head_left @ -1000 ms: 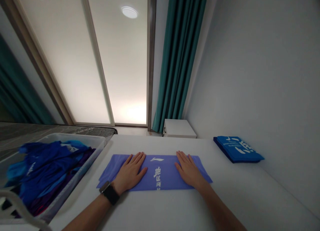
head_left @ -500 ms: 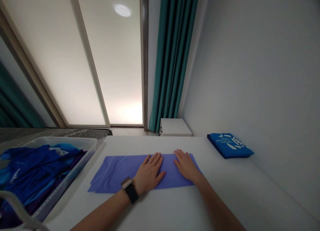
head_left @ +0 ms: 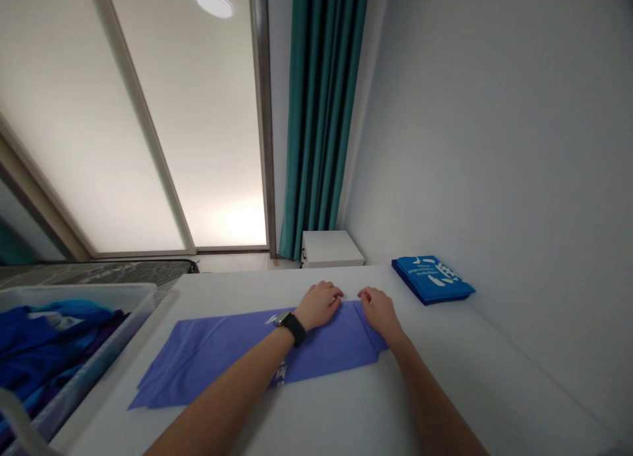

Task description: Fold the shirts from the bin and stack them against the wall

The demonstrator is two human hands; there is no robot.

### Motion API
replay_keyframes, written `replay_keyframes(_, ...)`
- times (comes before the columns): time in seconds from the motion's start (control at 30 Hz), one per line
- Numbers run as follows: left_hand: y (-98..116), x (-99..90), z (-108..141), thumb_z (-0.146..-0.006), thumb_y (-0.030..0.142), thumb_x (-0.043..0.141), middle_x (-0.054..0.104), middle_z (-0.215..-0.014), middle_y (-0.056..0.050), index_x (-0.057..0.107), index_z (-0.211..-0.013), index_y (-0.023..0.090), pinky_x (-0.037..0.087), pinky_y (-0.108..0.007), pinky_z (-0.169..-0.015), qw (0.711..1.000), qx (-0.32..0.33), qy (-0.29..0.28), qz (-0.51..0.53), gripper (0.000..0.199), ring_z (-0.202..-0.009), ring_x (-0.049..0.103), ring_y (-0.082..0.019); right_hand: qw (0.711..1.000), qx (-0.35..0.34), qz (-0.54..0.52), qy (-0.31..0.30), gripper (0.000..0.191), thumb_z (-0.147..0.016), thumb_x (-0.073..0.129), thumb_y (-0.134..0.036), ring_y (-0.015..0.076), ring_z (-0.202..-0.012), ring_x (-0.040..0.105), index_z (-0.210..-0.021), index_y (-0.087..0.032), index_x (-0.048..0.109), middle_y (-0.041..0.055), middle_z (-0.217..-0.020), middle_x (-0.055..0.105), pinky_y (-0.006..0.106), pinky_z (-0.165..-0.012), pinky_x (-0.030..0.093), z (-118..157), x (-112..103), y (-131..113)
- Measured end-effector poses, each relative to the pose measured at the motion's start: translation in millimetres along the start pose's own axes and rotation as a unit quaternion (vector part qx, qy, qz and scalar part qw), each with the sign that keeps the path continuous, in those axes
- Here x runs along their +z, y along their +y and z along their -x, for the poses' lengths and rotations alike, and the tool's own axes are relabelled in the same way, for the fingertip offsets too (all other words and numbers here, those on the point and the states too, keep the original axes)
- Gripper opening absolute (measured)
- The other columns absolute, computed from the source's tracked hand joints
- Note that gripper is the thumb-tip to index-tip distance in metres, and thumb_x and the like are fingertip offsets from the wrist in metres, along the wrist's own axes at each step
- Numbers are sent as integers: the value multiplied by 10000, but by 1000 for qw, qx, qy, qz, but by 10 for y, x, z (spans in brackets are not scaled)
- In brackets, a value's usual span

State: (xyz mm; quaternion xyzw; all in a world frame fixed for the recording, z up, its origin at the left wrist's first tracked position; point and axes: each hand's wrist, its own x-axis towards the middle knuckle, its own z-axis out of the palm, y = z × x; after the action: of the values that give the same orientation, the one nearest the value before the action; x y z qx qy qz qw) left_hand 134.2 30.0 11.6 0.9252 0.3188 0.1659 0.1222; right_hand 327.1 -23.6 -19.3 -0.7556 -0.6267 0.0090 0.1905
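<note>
Our left hand [head_left: 319,304] and right hand [head_left: 378,312] lie close together, just apart, at the far edge of a flat purple cloth [head_left: 329,344] on a white table [head_left: 514,390]. Both are palm down with the fingers slightly curled, and we cannot tell whether they pinch the cloth or only rest on it. A watch [head_left: 293,328] sits on our left wrist, and our left forearm [head_left: 222,390] crosses above the cloth, hiding part of it. The cloth spreads toward the near left, with a bit of white print [head_left: 281,375] showing beside that forearm.

To the left, a plastic bin [head_left: 89,364] holds a heap of blue clothes [head_left: 44,347]. At the far right of the table, against the wall [head_left: 494,146], lies a folded blue cloth [head_left: 430,279]. Beyond the table stand a small white cabinet [head_left: 329,248], a teal curtain [head_left: 321,113] and a frosted glass door [head_left: 188,113].
</note>
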Motion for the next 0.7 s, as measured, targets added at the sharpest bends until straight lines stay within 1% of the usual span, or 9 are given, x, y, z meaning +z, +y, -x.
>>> replay_keyframes(0.1,7,75,-202,-923,219,435,668,-1023,-75,674,-1054,190,450,-350,-922,999,20,-12,24,274,-1009,578,-220,1000,4,-5,-7,309,-944,346,-225,186,-915,636,-967,-210,653,44,-958,718,279,-777,382,5,17,6)
replay_keyframes(0.2,43,184,-296,-915,240,460,666,-990,-60,668,-1074,205,461,-331,-903,999,35,-22,35,265,-980,588,-209,1000,14,-8,-10,280,-944,358,-229,187,-917,645,-984,-212,635,38,-952,721,276,-756,374,10,33,19)
replay_keyframes(0.33,44,311,-288,-894,158,411,633,-1058,-45,676,-1048,251,438,-355,-941,997,39,-33,50,321,-1044,563,-205,999,25,-18,-14,283,-942,343,-197,184,-952,644,-1013,-212,616,39,-998,717,276,-785,366,16,38,23)
replay_keyframes(0.4,27,347,-268,-877,137,403,622,-1064,-40,679,-1013,257,427,-369,-952,997,35,-32,57,331,-1062,548,-208,999,26,-20,-20,288,-939,338,-192,184,-962,641,-1014,-214,615,39,-1006,716,278,-797,366,22,32,11)
replay_keyframes(0.53,6,375,-251,-843,169,483,615,-1049,-39,662,-965,241,422,-377,-939,997,43,-19,60,228,-1053,537,-219,999,28,-33,-21,286,-919,350,-193,192,-964,637,-1005,-212,622,44,-987,716,290,-826,377,39,3,-21)
replay_keyframes(0.6,4,379,-253,-841,181,507,615,-1041,-43,647,-960,228,423,-375,-924,997,43,-12,62,190,-1039,538,-222,998,24,-57,-9,297,-904,347,-191,194,-963,634,-989,-204,631,52,-992,714,295,-845,387,44,-18,-31)
replay_keyframes(0.7,3,376,-259,-865,178,496,615,-1015,-47,629,-947,214,426,-364,-903,997,43,-8,69,161,-1010,542,-216,991,4,-132,13,330,-884,330,-202,184,-913,636,-979,-192,646,63,-987,713,286,-834,415,46,-55,-36)
